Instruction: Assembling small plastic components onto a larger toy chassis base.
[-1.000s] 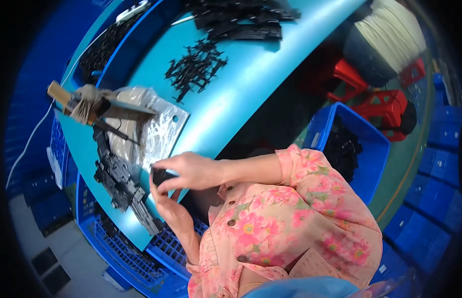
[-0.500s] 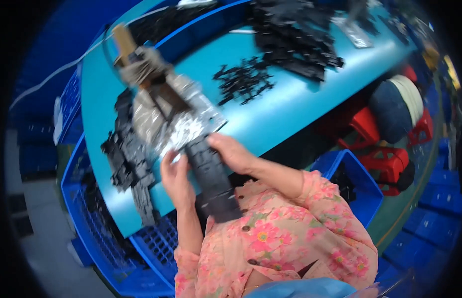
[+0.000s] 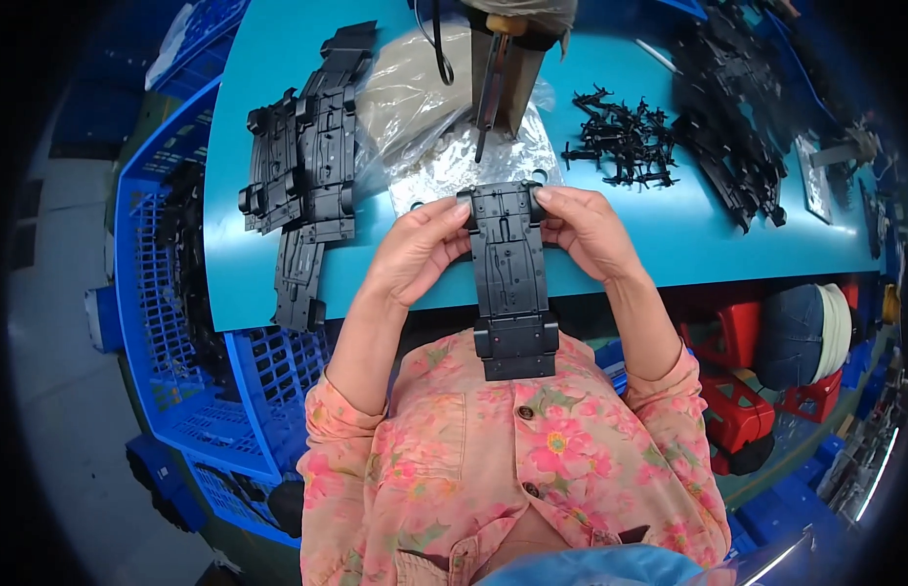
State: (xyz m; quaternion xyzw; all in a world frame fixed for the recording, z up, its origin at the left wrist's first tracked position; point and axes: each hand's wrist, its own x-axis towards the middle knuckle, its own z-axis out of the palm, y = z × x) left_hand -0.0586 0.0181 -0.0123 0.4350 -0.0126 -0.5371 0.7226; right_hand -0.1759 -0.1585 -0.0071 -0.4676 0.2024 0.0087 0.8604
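Note:
A long black plastic plate, like a toy car's chassis (image 3: 512, 264), is held in front of my chest, over the table's near edge. My left hand (image 3: 410, 244) pinches its far left corner, thumb on top and fingers curled beneath. The matching right corner is gripped by my right hand (image 3: 591, 234). The plate's near end overhangs toward my shirt. Just beyond its far end, a tool resembling a soldering iron (image 3: 490, 88) points its thin dark tip down over a shiny silver sheet (image 3: 429, 181).
Similar black chassis plates (image 3: 322, 146) lie stacked on the left of the turquoise table (image 3: 395, 278). Small branching black parts (image 3: 625, 142) and a larger black pile (image 3: 737, 137) lie to the right. Blue crates (image 3: 263, 381) stand at the lower left, red stools (image 3: 742, 415) at the right.
The whole view has turned and steadied. Both my hands still hold the black chassis, now straight in front of me, with my left thumb pressed on its corner.

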